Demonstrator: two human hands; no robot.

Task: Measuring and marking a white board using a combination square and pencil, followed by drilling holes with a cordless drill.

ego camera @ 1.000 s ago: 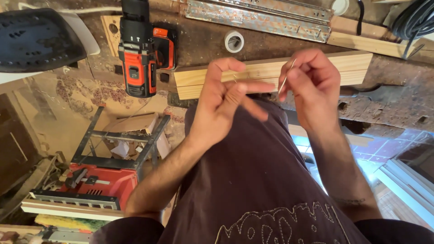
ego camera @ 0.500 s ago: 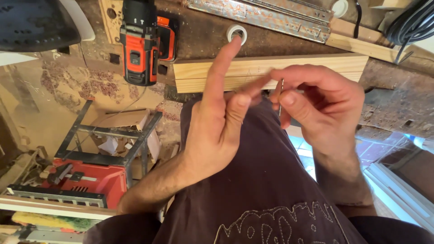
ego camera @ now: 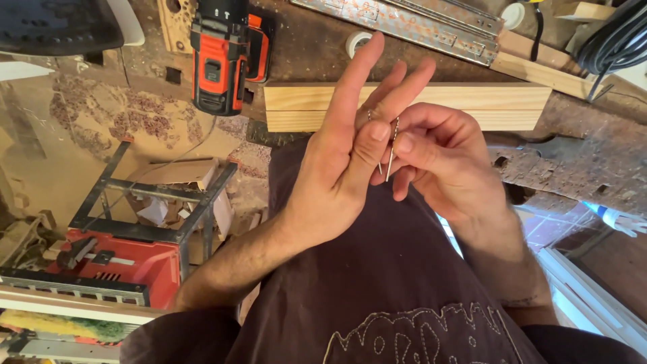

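My left hand (ego camera: 340,162) is raised over my lap with its fingers stretched out and its thumb pressed toward my right hand. My right hand (ego camera: 441,158) pinches a long thin screw (ego camera: 391,152) between thumb and forefinger. A second thin screw (ego camera: 375,138) sits between my left thumb and fingers, partly hidden. Just beyond both hands, a pale wooden plank (ego camera: 465,104) lies on the rough workbench (ego camera: 579,162).
An orange and black cordless drill (ego camera: 222,57) lies on the bench left of the plank. Metal drawer slides (ego camera: 418,23) and a small white ring (ego camera: 356,42) lie farther back. A red table saw on a metal stand (ego camera: 114,259) stands on the floor at left.
My left hand opened from a curled pinch, its fingers now pointing up and out. My hands came closer to the camera, and the screws now show between them.
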